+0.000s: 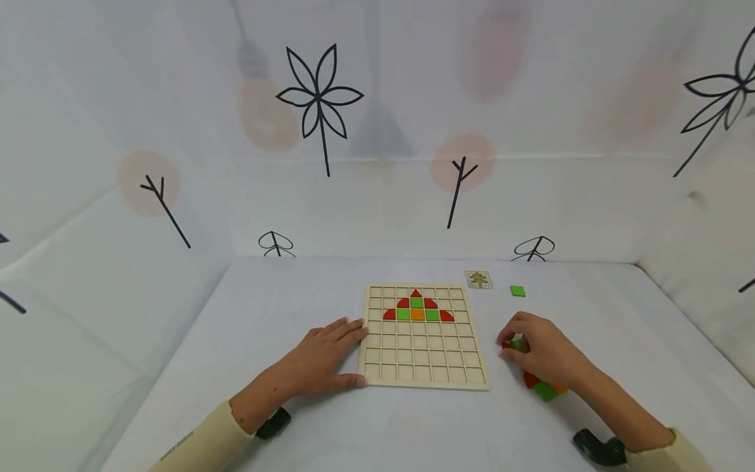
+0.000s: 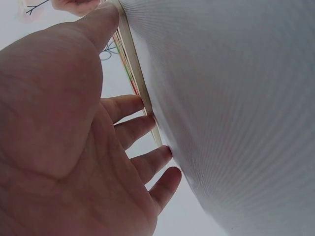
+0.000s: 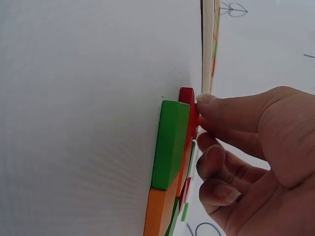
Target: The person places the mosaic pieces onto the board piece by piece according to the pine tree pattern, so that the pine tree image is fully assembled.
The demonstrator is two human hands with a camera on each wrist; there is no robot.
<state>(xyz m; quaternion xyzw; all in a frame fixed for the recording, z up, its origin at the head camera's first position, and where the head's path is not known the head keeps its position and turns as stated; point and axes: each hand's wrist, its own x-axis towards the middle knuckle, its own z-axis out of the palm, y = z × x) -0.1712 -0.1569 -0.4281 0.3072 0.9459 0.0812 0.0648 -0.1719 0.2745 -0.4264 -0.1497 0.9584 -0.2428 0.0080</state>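
Observation:
A pale wooden grid board (image 1: pixel 425 354) lies on the white table, bearing red, green and orange (image 1: pixel 417 314) tiles stacked in a tree-like shape near its far side. My left hand (image 1: pixel 321 360) rests along the board's left edge, fingers extended and thumb at the near corner. To the right of the board, my right hand (image 1: pixel 545 351) pinches a small red tile (image 1: pixel 505 345) between thumb and index finger. Beneath and beside that hand lies a group of loose tiles, among them a green tile (image 3: pixel 170 145) and an orange tile (image 3: pixel 160 211); the hand partly hides them.
Beyond the board's far right corner lies a small card (image 1: pixel 478 280) with a tree pattern on a grid. A single green tile (image 1: pixel 518 291) sits to its right. White cloth walls (image 1: pixel 377 210) with printed plants enclose the table at the back and sides.

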